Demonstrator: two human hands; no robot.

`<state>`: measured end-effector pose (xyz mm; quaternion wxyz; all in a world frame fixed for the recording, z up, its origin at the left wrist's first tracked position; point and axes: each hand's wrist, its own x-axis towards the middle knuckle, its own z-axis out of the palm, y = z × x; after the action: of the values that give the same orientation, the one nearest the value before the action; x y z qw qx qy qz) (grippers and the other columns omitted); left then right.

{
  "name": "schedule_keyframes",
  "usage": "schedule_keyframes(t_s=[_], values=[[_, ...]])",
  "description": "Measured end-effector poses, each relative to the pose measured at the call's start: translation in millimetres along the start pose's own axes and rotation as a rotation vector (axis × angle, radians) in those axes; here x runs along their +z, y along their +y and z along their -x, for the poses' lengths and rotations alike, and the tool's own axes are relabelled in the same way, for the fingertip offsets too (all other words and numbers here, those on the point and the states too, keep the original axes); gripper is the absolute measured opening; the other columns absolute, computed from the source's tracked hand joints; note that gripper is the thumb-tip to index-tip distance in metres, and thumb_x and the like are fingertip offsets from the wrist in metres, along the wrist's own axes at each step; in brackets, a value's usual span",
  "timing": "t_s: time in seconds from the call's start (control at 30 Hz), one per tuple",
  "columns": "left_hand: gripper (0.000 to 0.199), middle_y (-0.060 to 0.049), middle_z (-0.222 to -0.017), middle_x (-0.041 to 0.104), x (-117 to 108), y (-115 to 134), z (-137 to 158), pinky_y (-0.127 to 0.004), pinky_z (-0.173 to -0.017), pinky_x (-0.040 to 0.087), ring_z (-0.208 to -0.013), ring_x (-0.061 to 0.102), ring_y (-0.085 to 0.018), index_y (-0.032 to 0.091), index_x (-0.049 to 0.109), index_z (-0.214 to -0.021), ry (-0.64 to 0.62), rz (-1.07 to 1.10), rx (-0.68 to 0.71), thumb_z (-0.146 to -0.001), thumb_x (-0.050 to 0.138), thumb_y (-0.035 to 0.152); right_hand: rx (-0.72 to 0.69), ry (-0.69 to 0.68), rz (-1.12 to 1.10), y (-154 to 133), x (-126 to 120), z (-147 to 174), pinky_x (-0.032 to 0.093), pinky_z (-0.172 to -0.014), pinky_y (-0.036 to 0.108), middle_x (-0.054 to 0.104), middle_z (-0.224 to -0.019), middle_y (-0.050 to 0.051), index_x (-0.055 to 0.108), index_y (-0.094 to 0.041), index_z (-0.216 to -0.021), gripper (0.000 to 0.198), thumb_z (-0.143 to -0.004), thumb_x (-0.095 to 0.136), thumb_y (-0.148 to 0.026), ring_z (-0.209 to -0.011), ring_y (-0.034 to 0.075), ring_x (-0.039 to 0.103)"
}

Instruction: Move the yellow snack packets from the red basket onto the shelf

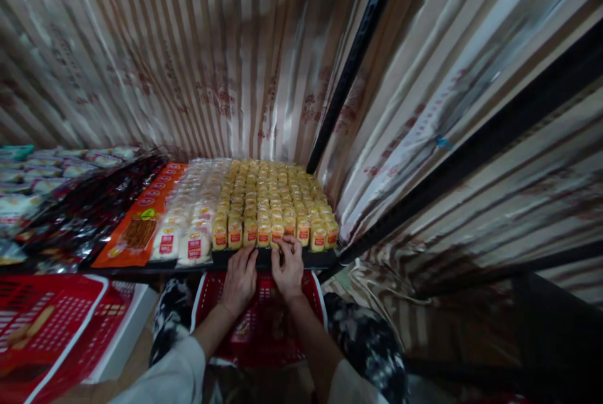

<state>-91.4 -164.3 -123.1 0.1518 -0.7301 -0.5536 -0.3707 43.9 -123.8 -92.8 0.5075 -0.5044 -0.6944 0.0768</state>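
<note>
Rows of small yellow wrapped cakes (262, 234) with red-and-orange labels stand packed on a dark shelf (282, 259). My right hand (288, 269) is at the front row, its fingertips against or just before a packet near the middle. Its thumb and forefinger are bent, with a gap between them. My left hand (239, 277) is beside it at the shelf's front edge, fingers loosely curled and pointing at the same row. Nothing shows held in either hand. Below both forearms, a red basket (214, 291) with a white rim stands between my knees, its contents dim.
Left of the cakes lie clear packets of white cakes (194, 247), an orange snack bag (136, 228), dark shiny packets (80, 209) and pale packets (44, 171). Another red basket (51, 322) stands lower left. Dark metal posts (358, 58) and a striped curtain (211, 65) border the shelf.
</note>
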Motion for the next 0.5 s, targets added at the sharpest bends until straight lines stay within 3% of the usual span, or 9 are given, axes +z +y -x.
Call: schedule_keyframes(t_s=[0.17,0.3,0.4,0.5], values=[[0.038,-0.014,-0.120,0.054,-9.6,-0.7,4.4,-0.041,-0.094,0.043,-0.112,0.046,-0.025,0.012,0.053,-0.118,-0.038,0.039,-0.022,-0.082,0.041,0.006,0.084,-0.024,-0.088,-7.0,-8.6,0.8,0.050,-0.060,0.025,0.048,-0.107,0.011,0.064,-0.016,-0.094,0.024,-0.085,0.044,-0.026,-0.073,0.012,0.055],[0.036,-0.012,-0.109,0.059,-19.2,4.4,24.8,-0.040,-0.091,0.045,-0.107,0.049,-0.022,0.016,0.057,-0.113,-0.144,0.152,-0.022,-0.082,0.041,0.006,0.179,-0.025,-0.106,-12.4,-17.9,27.1,0.050,-0.070,0.027,0.055,-0.099,0.011,0.062,-0.016,-0.096,0.025,-0.088,0.042,-0.028,-0.076,0.014,0.058],[0.033,-0.011,-0.104,0.062,-13.7,10.9,47.5,-0.035,-0.087,0.048,-0.100,0.054,-0.020,0.017,0.061,-0.108,-0.366,0.291,-0.022,-0.081,0.043,0.008,0.253,-0.196,-0.060,-2.4,-13.7,63.5,0.049,-0.076,0.028,0.065,-0.087,0.008,0.061,-0.017,-0.095,0.026,-0.090,0.037,-0.027,-0.083,0.016,0.062],[0.040,-0.013,-0.107,0.064,4.6,16.1,68.2,-0.033,-0.086,0.050,-0.100,0.058,-0.021,0.014,0.062,-0.109,-0.615,0.341,-0.114,-0.076,0.043,0.003,0.459,-0.561,0.219,22.4,-0.6,98.5,0.049,-0.071,0.026,0.070,-0.088,0.009,0.064,-0.017,-0.095,0.025,-0.087,0.041,-0.019,-0.080,0.017,0.065]])
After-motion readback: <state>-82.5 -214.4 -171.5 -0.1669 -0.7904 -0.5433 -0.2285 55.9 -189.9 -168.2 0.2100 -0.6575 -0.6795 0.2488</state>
